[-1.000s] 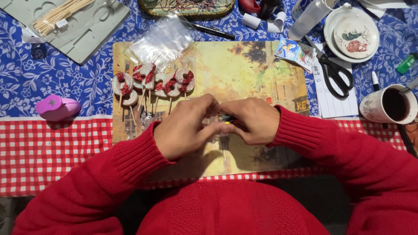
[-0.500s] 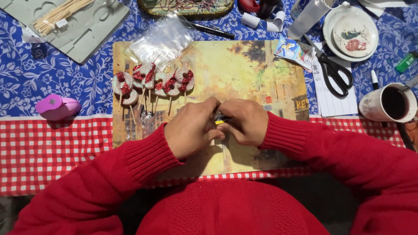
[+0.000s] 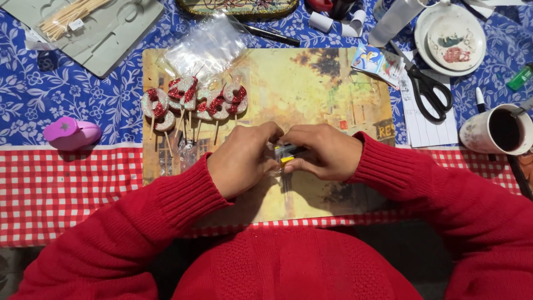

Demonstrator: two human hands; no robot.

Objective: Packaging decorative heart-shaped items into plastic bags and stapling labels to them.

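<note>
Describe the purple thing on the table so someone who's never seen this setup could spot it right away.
Start at the big yellowish picture mat in the middle of the table and look off its left edge. There, where the blue flowered cloth meets the red checked cloth, lies a small rounded paper punch. It is the only purple-pink thing around, and it has a little star on top.

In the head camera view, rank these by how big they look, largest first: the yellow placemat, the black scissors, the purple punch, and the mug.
1. yellow placemat
2. black scissors
3. mug and purple punch: they look about alike, so I would not rank one over the other.
</note>
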